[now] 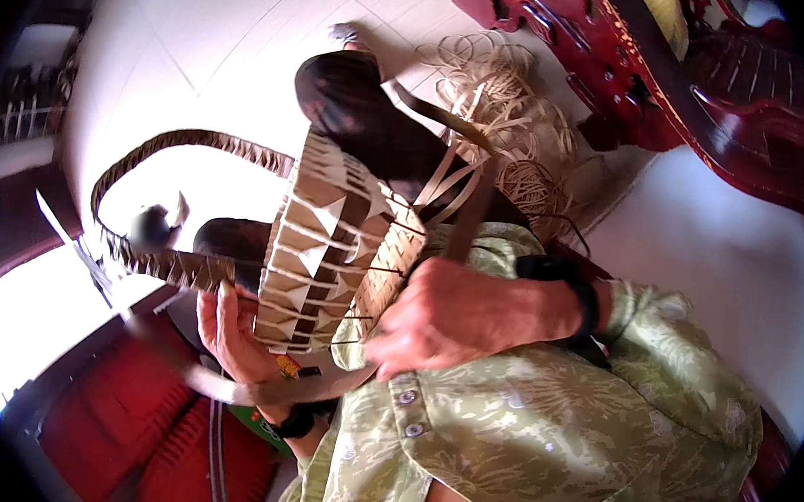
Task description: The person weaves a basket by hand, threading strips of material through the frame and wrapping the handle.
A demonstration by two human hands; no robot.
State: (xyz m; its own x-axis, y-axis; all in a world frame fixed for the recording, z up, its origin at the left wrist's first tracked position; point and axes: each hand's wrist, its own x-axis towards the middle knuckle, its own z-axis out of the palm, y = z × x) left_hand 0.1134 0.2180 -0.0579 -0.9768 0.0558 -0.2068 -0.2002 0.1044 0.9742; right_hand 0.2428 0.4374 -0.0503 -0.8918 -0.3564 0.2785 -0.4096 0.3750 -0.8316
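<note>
A woven basket (313, 259) lies tilted on its side across my lap, its brown and cream bands crossed by pale cords. From it a long handle (200, 136), wrapped in brown strip, loops out to the left. My left hand (233, 332) grips the basket's near left side by the handle's end, its inner fingers hidden behind. On the basket's right edge my right hand (458, 316) is closed around a flat brown strip (276, 392). One length of strip curves left past my left wrist, blurred at its far part; another stands up above my right fist.
Loose pale strips (497, 90) lie heaped on the tiled floor (223, 15) beyond my legs. Carved dark-red wooden furniture (619, 80) stands at the upper right. A red cushioned seat (121, 409) is at the lower left.
</note>
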